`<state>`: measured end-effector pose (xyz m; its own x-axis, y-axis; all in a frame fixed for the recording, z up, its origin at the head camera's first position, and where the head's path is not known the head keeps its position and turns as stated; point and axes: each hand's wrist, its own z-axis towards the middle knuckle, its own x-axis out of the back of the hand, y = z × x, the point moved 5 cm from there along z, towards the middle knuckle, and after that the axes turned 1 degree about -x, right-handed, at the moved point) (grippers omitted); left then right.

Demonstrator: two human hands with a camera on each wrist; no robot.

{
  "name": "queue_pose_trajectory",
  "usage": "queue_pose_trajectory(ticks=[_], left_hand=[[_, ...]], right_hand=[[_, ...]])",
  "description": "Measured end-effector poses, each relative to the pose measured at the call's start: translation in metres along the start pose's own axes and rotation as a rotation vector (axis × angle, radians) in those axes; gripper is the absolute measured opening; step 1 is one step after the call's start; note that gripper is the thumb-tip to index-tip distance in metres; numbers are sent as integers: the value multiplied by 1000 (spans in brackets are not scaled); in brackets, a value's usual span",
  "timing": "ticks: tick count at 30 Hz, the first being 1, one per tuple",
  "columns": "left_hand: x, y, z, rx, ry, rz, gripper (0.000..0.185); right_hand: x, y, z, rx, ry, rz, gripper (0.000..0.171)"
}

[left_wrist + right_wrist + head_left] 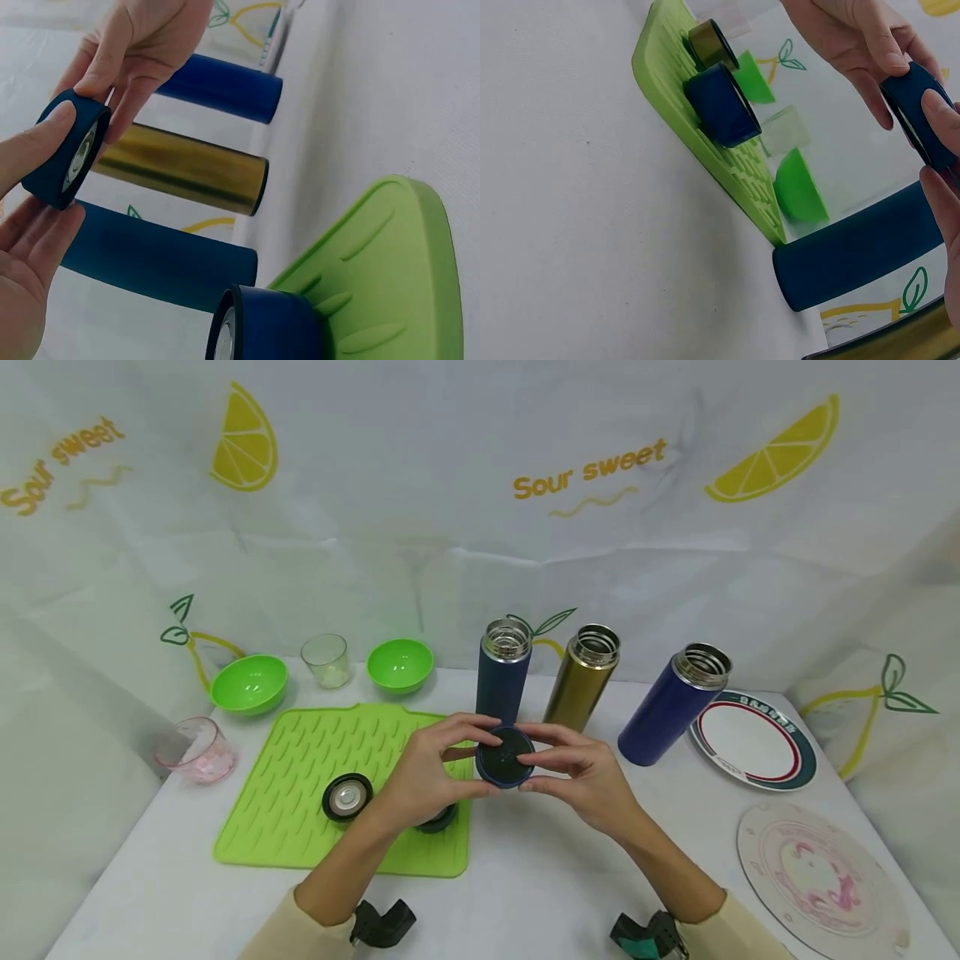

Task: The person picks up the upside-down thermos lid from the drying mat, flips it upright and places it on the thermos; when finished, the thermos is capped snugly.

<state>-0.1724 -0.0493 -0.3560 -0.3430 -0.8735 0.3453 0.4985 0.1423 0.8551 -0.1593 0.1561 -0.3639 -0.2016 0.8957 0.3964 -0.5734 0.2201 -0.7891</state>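
Both hands hold a dark teal-blue flask lid (505, 757) above the table, its black top toward the head camera. The left hand (435, 770) pinches it from the left between thumb and fingers. From the right, the right hand (588, 774) grips its rim. In the left wrist view, the lid's metallic underside (79, 159) shows. Just behind the hands stands an uncapped teal-blue flask (502, 681). An uncapped gold flask (581, 681) and an uncapped blue flask (667, 710) stand to its right.
A green drying mat (277, 810) bears a gold lid (709, 43) and a blue lid (718, 105). Two green bowls (250, 685), a clear glass (327, 660) and a pinkish glass (198, 750) stand left and behind. Two plates (806, 760) lie at right.
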Motion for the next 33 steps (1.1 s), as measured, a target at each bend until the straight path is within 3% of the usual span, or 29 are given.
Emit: queue_pose_trajectory(ticks=[9, 16, 20, 24, 28, 33], left_hand=[[-2, 4, 0, -89, -6, 114, 44], [4, 5, -2, -141, 31, 211, 45], [11, 3, -4, -113, 53, 208, 45], [20, 0, -11, -52, 69, 187, 45], [31, -1, -20, -16, 81, 179, 45], [44, 1, -30, 4, 91, 214, 43]], right_hand=[[-3, 2, 0, 15, 2, 36, 29], [-6, 4, 1, 5, -26, 18, 30], [-4, 2, 8, -14, -56, 50, 35], [6, -5, 19, -13, -1, 89, 48], [17, -12, 34, -38, 96, 24, 71], [21, -11, 52, -161, 146, -35, 93]])
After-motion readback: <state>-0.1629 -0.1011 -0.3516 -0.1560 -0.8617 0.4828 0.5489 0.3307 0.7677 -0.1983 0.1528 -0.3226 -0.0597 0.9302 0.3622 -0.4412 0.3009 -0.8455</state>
